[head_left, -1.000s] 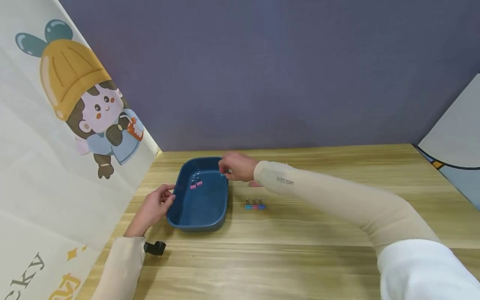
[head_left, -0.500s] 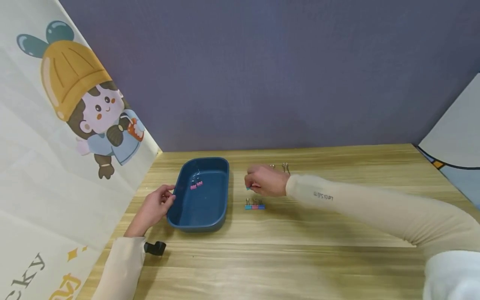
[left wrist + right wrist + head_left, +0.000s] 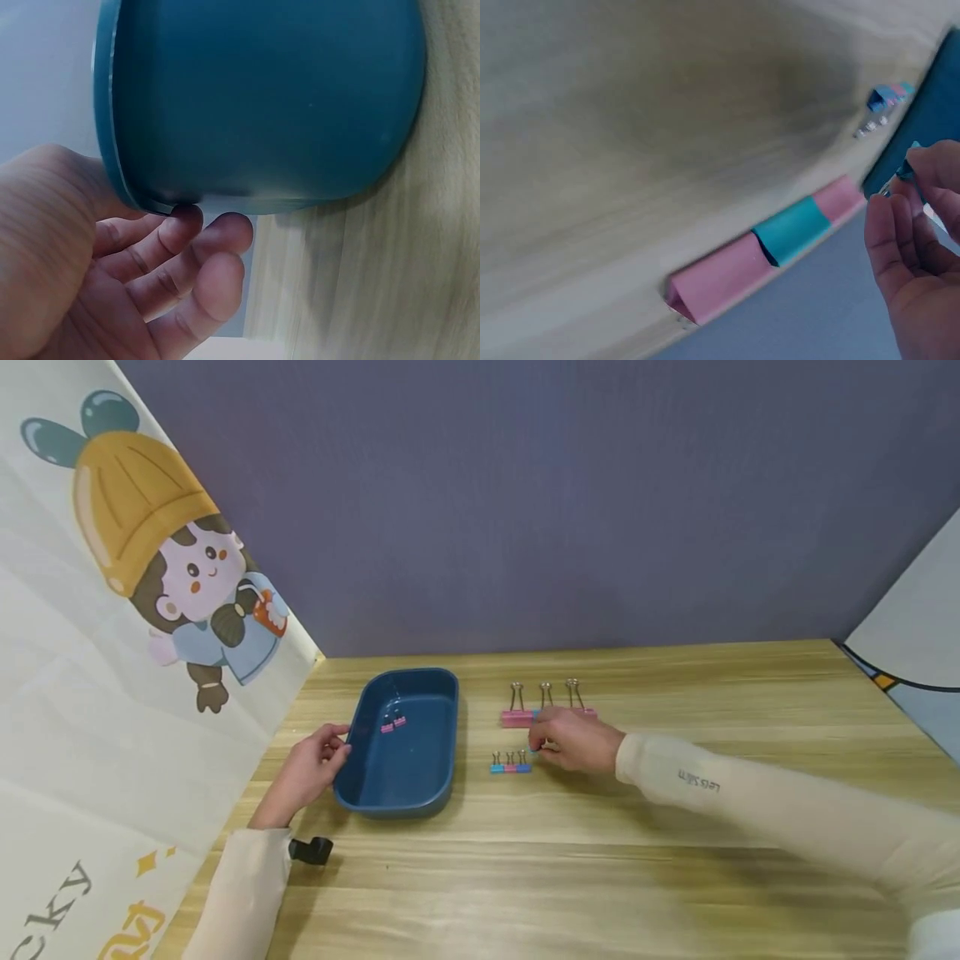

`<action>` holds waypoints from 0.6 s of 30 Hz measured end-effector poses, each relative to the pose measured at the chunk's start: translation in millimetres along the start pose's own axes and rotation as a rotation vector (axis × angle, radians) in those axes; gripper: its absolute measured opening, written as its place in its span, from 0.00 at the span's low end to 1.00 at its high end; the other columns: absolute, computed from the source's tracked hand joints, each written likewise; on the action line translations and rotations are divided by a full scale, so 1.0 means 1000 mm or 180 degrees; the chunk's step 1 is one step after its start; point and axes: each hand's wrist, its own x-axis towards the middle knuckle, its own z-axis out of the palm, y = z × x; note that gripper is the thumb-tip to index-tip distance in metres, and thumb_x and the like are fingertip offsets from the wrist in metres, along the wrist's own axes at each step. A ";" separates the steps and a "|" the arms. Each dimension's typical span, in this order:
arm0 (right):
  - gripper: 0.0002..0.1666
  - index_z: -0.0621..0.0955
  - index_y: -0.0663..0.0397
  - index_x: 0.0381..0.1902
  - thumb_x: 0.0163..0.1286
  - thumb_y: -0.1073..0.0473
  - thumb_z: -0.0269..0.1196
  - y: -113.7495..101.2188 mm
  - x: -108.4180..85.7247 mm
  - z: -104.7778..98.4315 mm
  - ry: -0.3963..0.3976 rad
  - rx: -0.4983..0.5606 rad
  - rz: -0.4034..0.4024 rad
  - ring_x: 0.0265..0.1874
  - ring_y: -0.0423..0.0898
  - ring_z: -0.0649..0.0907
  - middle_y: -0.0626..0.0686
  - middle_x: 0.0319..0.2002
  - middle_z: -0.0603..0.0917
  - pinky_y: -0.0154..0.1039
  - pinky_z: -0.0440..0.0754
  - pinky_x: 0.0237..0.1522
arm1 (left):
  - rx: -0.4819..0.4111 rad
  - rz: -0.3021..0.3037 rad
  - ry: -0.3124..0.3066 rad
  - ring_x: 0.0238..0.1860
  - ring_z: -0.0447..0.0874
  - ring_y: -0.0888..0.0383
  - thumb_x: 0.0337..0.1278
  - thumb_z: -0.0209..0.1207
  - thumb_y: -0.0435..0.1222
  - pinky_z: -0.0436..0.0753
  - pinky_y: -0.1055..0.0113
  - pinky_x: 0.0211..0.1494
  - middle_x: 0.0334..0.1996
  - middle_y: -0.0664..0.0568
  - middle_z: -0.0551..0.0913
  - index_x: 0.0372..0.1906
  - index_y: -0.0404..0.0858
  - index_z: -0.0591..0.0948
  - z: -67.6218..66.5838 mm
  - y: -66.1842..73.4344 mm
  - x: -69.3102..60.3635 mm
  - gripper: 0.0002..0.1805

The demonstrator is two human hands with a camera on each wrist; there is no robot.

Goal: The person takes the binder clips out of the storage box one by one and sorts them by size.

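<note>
My left hand [image 3: 306, 775] rests against the left side of a dark blue bin [image 3: 442, 806], fingers loosely bent at its rim; the left wrist view shows fingertips touching the bin's edge. Inside the bin lie two small pink binder clips [image 3: 387, 727]. In the right wrist view my right hand [image 3: 922, 232] pinches a small teal binder clip [image 3: 905, 169] between thumb and fingers. That hand is just in front of a row of large binder clips, pink [image 3: 724, 277] and teal [image 3: 791, 229], handles up in the head view. Nearer me stands a row of small blue and pink binder clips [image 3: 511, 768].
The wooden table [image 3: 525, 893] ends at a grey-blue back panel [image 3: 570, 510]. A white sheet [image 3: 67, 710] with a cartoon print hangs at the left. A black wrist-camera piece [image 3: 312, 851] sticks out from my left wrist.
My right hand has moved right from the bin's right rim to the front of the large clips, still pinching the teal clip. My left hand stays at the bin. The head view has shifted slightly.
</note>
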 end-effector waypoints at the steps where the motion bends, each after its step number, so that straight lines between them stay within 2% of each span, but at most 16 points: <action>1: 0.06 0.84 0.51 0.28 0.54 0.67 0.69 0.001 -0.002 0.002 0.0000 0.0015 0.0000 0.30 0.39 0.76 0.44 0.29 0.78 0.33 0.77 0.33 | 0.0007 0.0007 0.0002 0.28 0.77 0.53 0.64 0.54 0.29 0.77 0.65 0.21 0.32 0.45 0.77 0.56 0.28 0.73 0.000 0.000 0.000 0.17; 9: 0.06 0.83 0.52 0.29 0.55 0.67 0.70 0.004 -0.015 0.019 -0.0178 0.0321 0.0048 0.29 0.37 0.74 0.44 0.28 0.77 0.28 0.76 0.31 | 0.0079 0.0034 0.0012 0.29 0.78 0.53 0.64 0.54 0.29 0.77 0.65 0.22 0.32 0.45 0.77 0.56 0.27 0.73 0.001 -0.002 0.001 0.17; 13: 0.06 0.83 0.52 0.30 0.56 0.67 0.70 0.005 -0.015 0.025 -0.0211 0.0332 -0.0036 0.30 0.38 0.75 0.44 0.28 0.78 0.30 0.76 0.33 | 0.0084 0.0026 -0.0012 0.30 0.78 0.52 0.64 0.53 0.29 0.77 0.65 0.23 0.32 0.45 0.77 0.56 0.27 0.73 0.001 -0.001 0.001 0.17; 18: 0.06 0.83 0.50 0.30 0.57 0.65 0.70 0.004 -0.012 0.025 -0.0229 0.0321 0.0039 0.30 0.37 0.75 0.43 0.29 0.78 0.31 0.76 0.32 | 0.0058 0.0014 -0.0031 0.29 0.77 0.52 0.64 0.53 0.29 0.77 0.65 0.22 0.32 0.44 0.76 0.57 0.26 0.72 -0.001 0.001 0.001 0.17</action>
